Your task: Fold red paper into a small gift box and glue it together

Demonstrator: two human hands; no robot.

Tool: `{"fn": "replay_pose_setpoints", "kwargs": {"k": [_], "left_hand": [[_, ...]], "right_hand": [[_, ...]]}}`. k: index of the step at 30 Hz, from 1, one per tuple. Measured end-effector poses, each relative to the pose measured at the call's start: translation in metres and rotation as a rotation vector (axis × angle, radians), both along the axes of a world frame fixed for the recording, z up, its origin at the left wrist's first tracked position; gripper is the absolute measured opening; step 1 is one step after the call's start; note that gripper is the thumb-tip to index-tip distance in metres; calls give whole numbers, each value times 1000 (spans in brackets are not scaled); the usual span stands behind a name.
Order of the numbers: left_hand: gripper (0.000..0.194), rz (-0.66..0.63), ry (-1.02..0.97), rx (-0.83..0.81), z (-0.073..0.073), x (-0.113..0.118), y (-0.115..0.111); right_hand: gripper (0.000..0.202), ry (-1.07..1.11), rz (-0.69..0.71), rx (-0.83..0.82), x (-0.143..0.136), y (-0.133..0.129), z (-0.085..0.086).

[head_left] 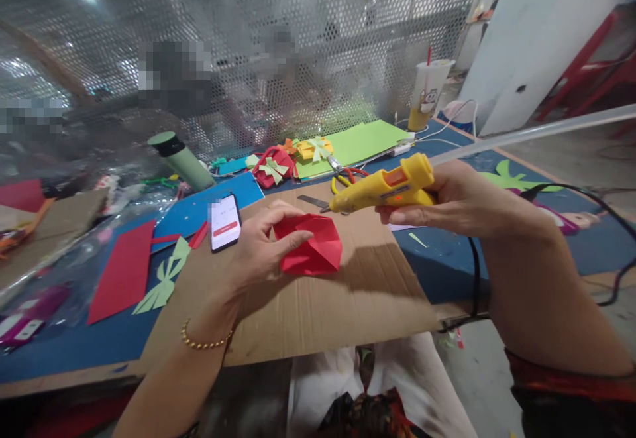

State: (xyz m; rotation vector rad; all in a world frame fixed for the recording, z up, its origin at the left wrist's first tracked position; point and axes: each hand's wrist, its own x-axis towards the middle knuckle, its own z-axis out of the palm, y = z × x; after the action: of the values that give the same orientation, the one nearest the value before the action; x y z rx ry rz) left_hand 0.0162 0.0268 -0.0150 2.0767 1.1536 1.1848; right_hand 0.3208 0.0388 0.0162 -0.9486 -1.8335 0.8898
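Observation:
My left hand point(268, 242) grips a folded red paper box point(318, 246) by its left side, thumb inside and fingers behind it. The box is held over a sheet of brown cardboard point(318, 319). In my right hand point(457, 199) is a yellow hot glue gun point(382, 186), its nozzle pointing left, just above the box's upper right edge. A long clear glue stick point(527, 133) sticks out of its back, and a black cord hangs below. Whether the nozzle touches the paper I cannot tell. A metal ruler point(312, 201) and yellow-handled scissors point(339, 183) lie just behind.
Left of the cardboard lie a phone point(224, 222), a red paper sheet point(123, 272) and a pale green paper bow point(166, 279). Farther back are a green bottle point(181, 160), finished paper boxes point(273, 166), green sheets point(368, 143) and a drink cup point(430, 93). A perforated metal screen closes the far side.

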Motion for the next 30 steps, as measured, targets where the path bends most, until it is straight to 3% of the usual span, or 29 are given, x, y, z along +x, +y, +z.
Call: {"fn": "replay_pose_setpoints", "kwargs": {"k": [4,30], "left_hand": [[22,-13,32,9,1,-1,0],[12,-23,133,62,3,-1,-4]], "right_hand": [[43,-178,191,-24,-2,3,2],[30,-187,192,-6,-6,8,-2]]}}
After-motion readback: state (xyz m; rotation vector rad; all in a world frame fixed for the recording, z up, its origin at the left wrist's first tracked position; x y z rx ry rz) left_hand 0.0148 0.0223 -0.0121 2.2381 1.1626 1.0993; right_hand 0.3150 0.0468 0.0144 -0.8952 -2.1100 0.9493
